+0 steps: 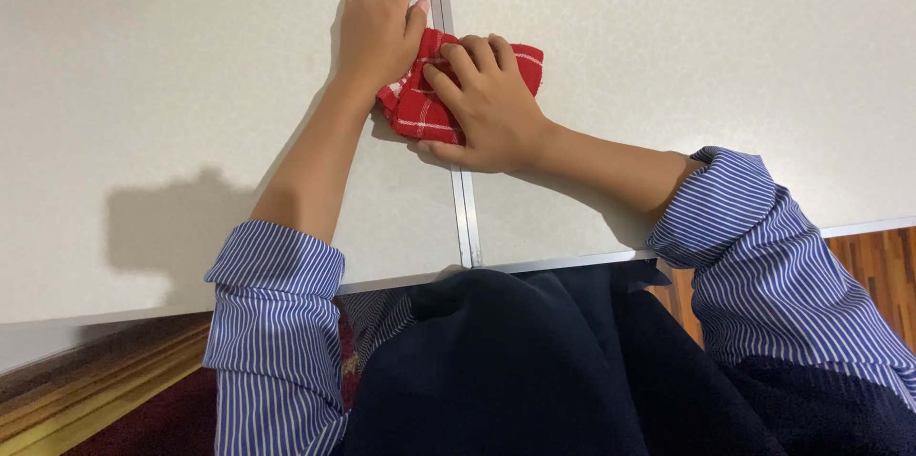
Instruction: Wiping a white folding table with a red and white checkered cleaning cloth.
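Together, both hands work a folded red checked cloth [431,105] on a white table [191,84].

Left hand [380,25] curls over the cloth's upper-left edge; right hand [487,108] presses flat on top, fingers spread. The cloth straddles the table's metal seam [464,213].
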